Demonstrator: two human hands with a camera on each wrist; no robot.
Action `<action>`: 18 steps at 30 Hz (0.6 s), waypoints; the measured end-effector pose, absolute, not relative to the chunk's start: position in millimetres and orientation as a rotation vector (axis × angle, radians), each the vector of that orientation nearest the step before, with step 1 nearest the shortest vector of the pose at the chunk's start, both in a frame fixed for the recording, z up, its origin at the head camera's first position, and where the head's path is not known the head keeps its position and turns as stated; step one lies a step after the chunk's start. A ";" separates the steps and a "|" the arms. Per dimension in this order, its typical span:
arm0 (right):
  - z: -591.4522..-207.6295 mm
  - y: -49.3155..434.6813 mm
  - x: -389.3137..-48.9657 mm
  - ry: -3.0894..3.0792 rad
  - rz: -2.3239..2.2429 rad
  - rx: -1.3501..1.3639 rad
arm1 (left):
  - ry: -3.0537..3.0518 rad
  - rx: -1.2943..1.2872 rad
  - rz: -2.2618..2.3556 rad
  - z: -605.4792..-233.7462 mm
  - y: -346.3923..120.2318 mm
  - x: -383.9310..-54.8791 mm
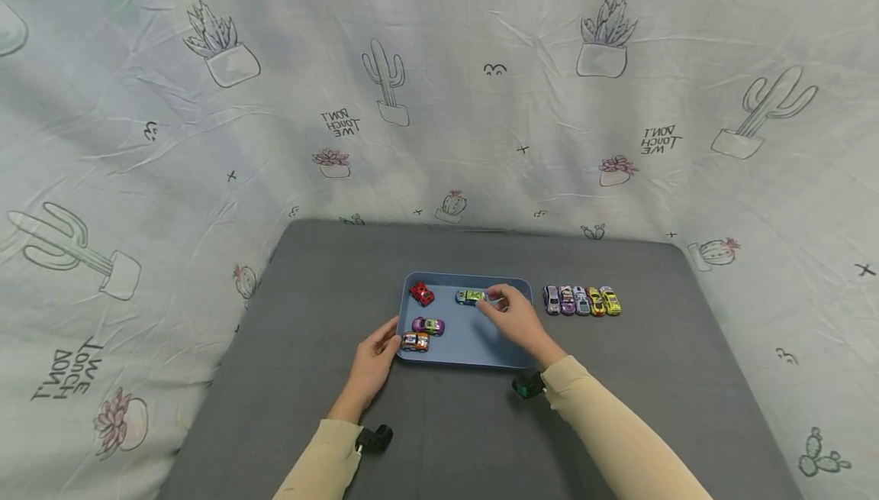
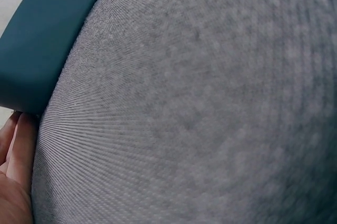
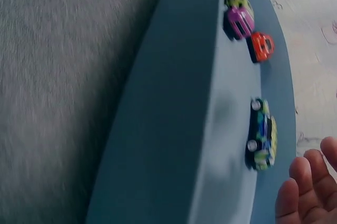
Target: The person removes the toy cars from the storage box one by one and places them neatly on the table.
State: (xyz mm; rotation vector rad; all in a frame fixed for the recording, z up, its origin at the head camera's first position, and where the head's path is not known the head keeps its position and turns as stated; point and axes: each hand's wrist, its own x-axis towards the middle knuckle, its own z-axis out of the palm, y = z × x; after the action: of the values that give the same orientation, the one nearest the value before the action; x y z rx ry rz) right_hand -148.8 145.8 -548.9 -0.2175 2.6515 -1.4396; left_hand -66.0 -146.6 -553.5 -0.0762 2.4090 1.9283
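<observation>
A blue tray (image 1: 467,340) lies on the grey cloth with several small toy cars in it. My left hand (image 1: 374,355) rests against its left side; in the left wrist view the fingers (image 2: 22,145) touch the tray's corner (image 2: 37,76). Over the tray's right half is my right hand (image 1: 516,320), its fingertips beside a green-and-blue toy car (image 1: 471,298). The right wrist view has these fingers (image 3: 303,174) loosely extended, apart from that car (image 3: 263,134). To the left are a red car (image 1: 422,294), a purple-and-green car (image 1: 429,326) and an orange-and-white car (image 1: 415,342).
Just right of the tray, several toy cars (image 1: 582,301) stand side by side in a row on the grey tabletop (image 1: 652,378). A pale curtain (image 1: 446,103) printed with cacti hangs behind and along both sides.
</observation>
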 end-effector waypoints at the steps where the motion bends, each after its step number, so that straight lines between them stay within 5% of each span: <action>1: -549.7 142.8 -148.1 2.639 -1.439 -0.234 | 2.410 -0.079 1.928 -553.3 -146.6 -65.8; 18: -559.2 94.5 -144.1 2.463 -1.377 -0.275 | 2.418 -0.081 1.916 -559.6 -151.1 -65.4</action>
State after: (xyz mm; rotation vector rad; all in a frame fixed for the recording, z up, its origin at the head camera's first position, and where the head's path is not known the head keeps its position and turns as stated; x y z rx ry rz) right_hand -144.1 94.5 -559.2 -0.2746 2.4629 -1.3773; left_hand -65.4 -151.1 -559.6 -0.0813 2.4181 1.9160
